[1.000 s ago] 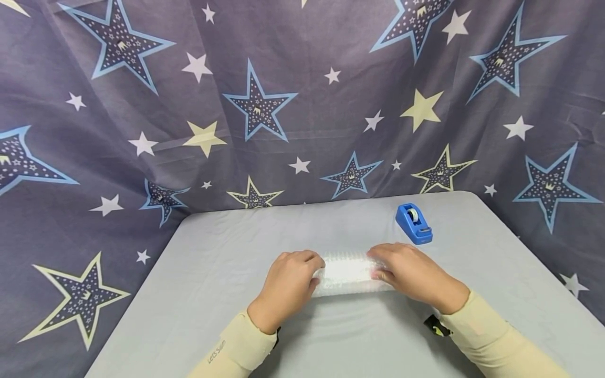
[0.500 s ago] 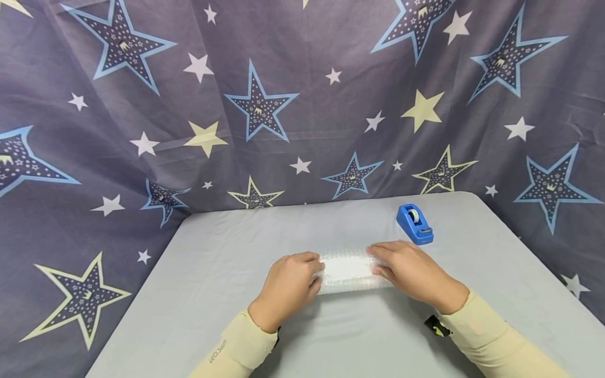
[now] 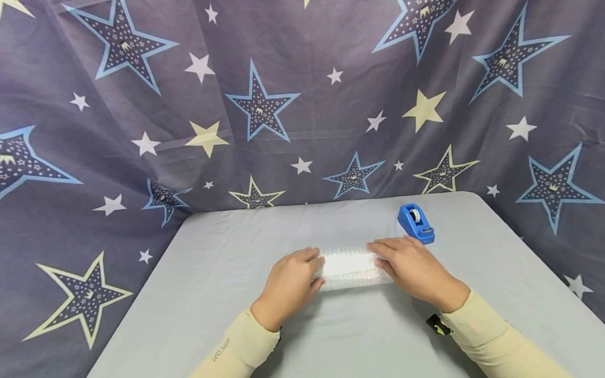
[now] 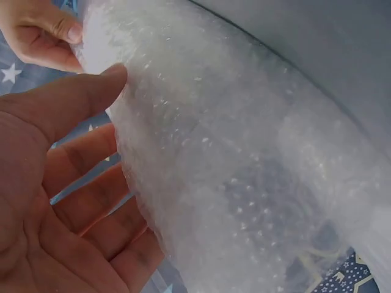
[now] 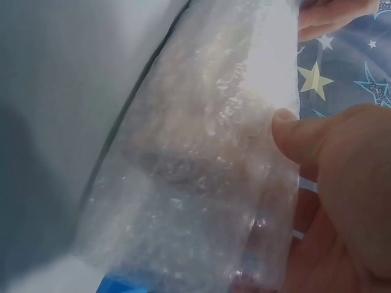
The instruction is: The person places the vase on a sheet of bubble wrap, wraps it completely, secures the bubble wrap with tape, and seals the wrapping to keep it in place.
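Note:
A rolled bundle of clear bubble wrap (image 3: 350,269) lies crosswise over the grey table, a white patch showing on its upper side. My left hand (image 3: 290,286) grips its left end, and my right hand (image 3: 418,270) grips the right end. In the left wrist view the left thumb (image 4: 101,91) lies on the near face of the bubble wrap (image 4: 195,134), with the fingers behind. The right wrist view has the right thumb (image 5: 293,131) pressed on the film likewise. What, if anything, is inside the roll cannot be made out.
A blue tape dispenser (image 3: 416,224) with a roll of tape stands beyond my right hand. The grey cloth-covered table (image 3: 227,268) reaches back to a star-patterned curtain (image 3: 302,94), which also hangs along both sides.
Both hands and the bubble wrap have shifted very slightly away from me. The right fingers have changed their position on the roll a little. The tape dispenser stays in place.

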`<state>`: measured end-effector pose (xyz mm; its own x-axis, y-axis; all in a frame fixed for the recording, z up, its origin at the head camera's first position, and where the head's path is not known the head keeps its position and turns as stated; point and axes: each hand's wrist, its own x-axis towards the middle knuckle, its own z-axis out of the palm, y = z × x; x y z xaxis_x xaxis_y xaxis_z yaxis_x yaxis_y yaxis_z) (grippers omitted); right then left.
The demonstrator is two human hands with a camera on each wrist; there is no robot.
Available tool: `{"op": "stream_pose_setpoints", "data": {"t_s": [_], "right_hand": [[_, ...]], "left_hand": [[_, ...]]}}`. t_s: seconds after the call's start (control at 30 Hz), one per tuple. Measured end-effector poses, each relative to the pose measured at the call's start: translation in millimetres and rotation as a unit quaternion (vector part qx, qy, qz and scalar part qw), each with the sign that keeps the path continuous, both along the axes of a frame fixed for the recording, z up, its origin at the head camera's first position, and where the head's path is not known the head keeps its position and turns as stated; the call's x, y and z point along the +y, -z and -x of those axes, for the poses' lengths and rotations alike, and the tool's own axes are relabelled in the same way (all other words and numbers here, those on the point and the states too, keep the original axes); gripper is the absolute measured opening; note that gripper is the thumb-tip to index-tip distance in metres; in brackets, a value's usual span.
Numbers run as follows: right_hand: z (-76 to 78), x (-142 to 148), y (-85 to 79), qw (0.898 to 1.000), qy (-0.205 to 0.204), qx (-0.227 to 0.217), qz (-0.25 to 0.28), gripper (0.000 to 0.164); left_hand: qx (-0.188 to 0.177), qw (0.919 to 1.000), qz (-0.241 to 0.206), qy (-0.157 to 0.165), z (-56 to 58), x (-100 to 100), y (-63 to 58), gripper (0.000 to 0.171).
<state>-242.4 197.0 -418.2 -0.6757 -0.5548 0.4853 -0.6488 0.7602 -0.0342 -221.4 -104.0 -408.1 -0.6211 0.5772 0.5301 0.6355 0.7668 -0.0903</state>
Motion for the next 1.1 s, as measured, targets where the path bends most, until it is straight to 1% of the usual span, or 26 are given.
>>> {"op": "stream_pose_setpoints", "data": {"t_s": [0.1,0.2,0.3,0.43,0.53,0.67,0.87,1.03,1.1], "right_hand": [[0.6,1.5,0.8,1.000,0.016,-0.013,-0.007,0.042],[0.5,2.6,1.0,0.999,0.033,-0.031,-0.013,0.043],[0.5,3.5,1.0,0.998,0.046,-0.044,-0.019,0.044],[0.3,4.7,1.6,0.996,0.057,-0.062,-0.027,0.045],[0.2,5.5,1.9,0.995,0.062,-0.071,-0.027,0.045],[-0.5,5.9,1.9,0.996,0.061,-0.066,-0.024,0.046],[-0.8,5.1,2.0,0.998,0.052,-0.044,-0.016,0.046],[0.1,6.2,2.1,0.998,0.046,-0.043,-0.007,0.046],[2.0,8.7,0.5,0.998,0.041,-0.045,0.005,0.045]], "left_hand": [[0.003,1.0000,-0.004,0.005,1.8,-0.4,2.9,0.036],[0.002,1.0000,0.005,0.001,3.1,-0.3,4.5,0.036],[-0.003,0.9999,0.009,-0.002,4.5,0.2,6.1,0.041],[-0.001,1.0000,0.007,0.003,6.5,0.9,8.3,0.045],[0.004,0.9999,0.011,0.003,6.9,0.7,8.8,0.041],[0.002,0.9999,0.014,-0.001,6.7,0.2,8.0,0.040],[0.013,0.9998,0.007,0.013,7.7,0.0,8.8,0.035],[0.020,0.9996,0.006,0.016,8.3,0.2,9.4,0.035],[0.022,0.9996,0.005,0.016,8.4,0.3,9.4,0.036]]}}
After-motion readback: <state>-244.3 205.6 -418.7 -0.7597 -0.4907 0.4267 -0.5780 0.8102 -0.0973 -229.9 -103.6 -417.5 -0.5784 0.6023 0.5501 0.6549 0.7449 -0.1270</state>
